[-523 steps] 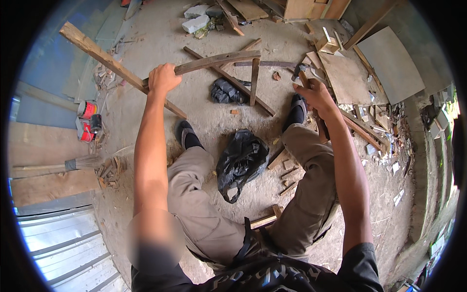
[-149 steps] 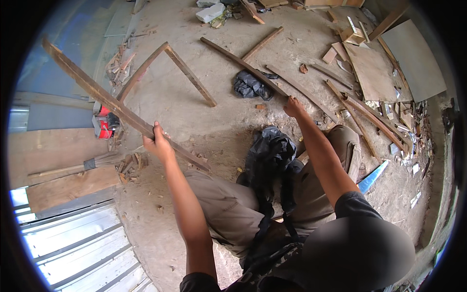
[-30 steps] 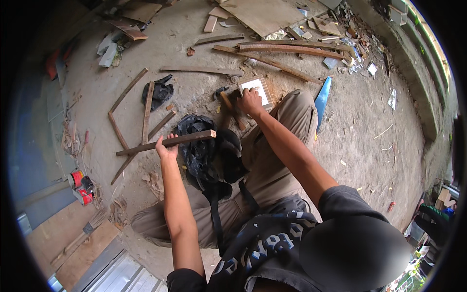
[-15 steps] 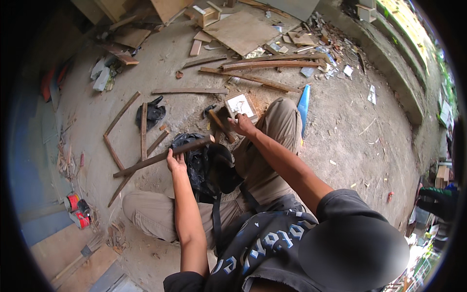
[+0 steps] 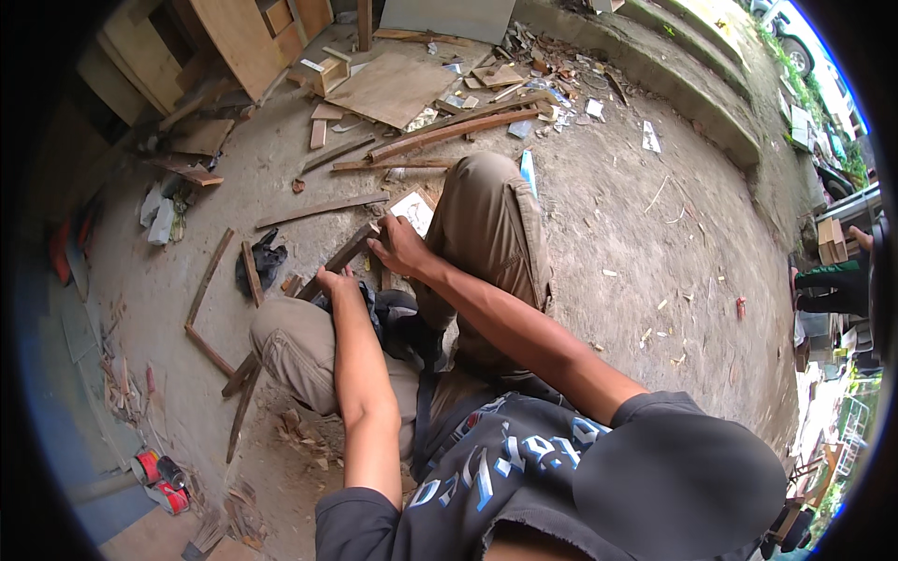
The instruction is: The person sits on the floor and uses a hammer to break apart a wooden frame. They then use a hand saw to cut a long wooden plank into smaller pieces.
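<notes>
My left hand (image 5: pixel 339 281) is closed around a dark wood strip (image 5: pixel 351 249), which slants from the lower left up to my right hand. My right hand (image 5: pixel 402 245) has its fingers bent together at the strip's upper end; whatever small thing they pinch is too small to make out. Just beyond that hand, a shallow wooden box (image 5: pixel 414 211) with a white inside is partly hidden by my knee. Below the strip, black plastic and a dark shoe (image 5: pixel 416 337) show between my legs.
Loose wood strips (image 5: pixel 208 280) lie to the left, near a black plastic bag (image 5: pixel 267 260). More strips (image 5: pixel 449 133) and a plywood sheet (image 5: pixel 393 89) lie farther off. A blue blade-like piece (image 5: pixel 528 173) is beyond my knee. Red cans (image 5: pixel 159 481) stand at lower left; concrete steps (image 5: pixel 697 112) rise at upper right.
My right hand has left the wooden box and come to the strip's upper end. My left hand has raised and tilted the strip more steeply. The view has shifted, and my left knee is higher.
</notes>
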